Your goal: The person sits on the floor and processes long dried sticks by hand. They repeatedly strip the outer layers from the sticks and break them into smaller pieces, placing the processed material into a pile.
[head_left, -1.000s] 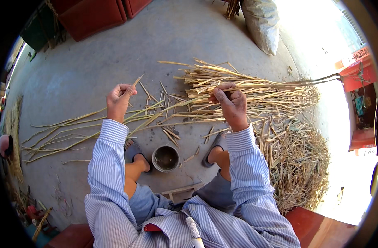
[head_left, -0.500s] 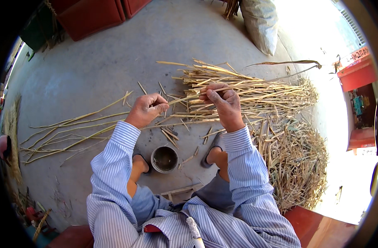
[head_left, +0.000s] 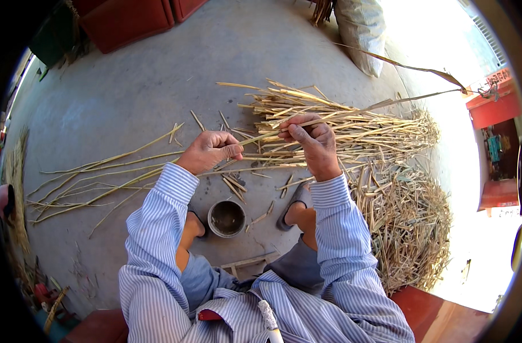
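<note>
Between my hands stretches a long, dry, straw-coloured stalk (head_left: pixel 265 137). My left hand (head_left: pixel 209 152) is closed, pinching it between thumb and fingers. Farther along, my right hand (head_left: pixel 311 142) grips the same stalk, fingers curled and thumb on top. Its thin end runs off to the right, with a long brown leaf (head_left: pixel 409 66) trailing from it. Just beyond my right hand lies a thick bundle of cut stalks (head_left: pixel 298 103) on the floor. Several long thin stems (head_left: pixel 101 166) extend leftward from beneath my left hand.
A dark round bowl (head_left: pixel 210 223) stands between my feet. Short stalk pieces (head_left: pixel 234 188) litter the grey floor (head_left: pixel 158 86). At the right is a heap of dry leaf scraps (head_left: pixel 409 228). A pale sack (head_left: pixel 361 37) and red furniture (head_left: pixel 124 23) stand at the back.
Both hands have shifted slightly right, with the stalk still between them. The far end of the stalk and its brown leaf have swung farther right, the leaf now spreading upward.
</note>
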Demonstrator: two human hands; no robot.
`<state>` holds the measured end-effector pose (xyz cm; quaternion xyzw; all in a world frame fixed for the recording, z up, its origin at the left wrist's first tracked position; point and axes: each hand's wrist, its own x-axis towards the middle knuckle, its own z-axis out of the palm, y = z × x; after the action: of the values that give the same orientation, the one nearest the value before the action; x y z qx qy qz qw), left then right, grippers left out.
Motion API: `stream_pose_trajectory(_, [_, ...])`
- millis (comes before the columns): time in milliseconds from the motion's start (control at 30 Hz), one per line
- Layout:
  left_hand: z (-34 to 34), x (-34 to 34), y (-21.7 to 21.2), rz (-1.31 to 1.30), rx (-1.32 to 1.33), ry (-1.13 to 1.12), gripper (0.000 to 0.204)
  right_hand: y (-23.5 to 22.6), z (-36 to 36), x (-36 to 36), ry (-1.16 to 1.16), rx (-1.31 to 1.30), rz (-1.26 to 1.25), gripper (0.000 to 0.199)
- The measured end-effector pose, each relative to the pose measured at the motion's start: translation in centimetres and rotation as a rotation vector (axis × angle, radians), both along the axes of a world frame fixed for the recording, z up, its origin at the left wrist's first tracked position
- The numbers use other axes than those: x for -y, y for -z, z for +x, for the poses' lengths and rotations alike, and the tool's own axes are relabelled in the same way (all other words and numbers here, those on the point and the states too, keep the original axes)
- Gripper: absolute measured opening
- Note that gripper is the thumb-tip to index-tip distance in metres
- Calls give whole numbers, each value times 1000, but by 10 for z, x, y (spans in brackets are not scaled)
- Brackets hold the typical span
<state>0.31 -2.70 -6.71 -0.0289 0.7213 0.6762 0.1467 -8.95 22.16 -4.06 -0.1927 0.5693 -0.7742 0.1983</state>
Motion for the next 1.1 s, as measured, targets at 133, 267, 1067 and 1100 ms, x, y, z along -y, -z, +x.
stream_pose_trajectory(133, [1, 14, 8, 129, -1, -262, 23, 0, -1, -2, -21, -30, -14, 10])
stream_pose_trajectory(267, [-2, 40, 14, -143, -50, -519, 30, 2, -6, -10, -22, -33, -34, 10])
stream_pose_trajectory(1067, [-3, -43, -10, -716, -683, -342, 21, 9, 1, 19, 58, 307, 8, 25])
stream_pose_trajectory(1100, [-2, -43, -9, -666, -618, -377, 19, 8, 0, 17, 64, 310, 22, 25])
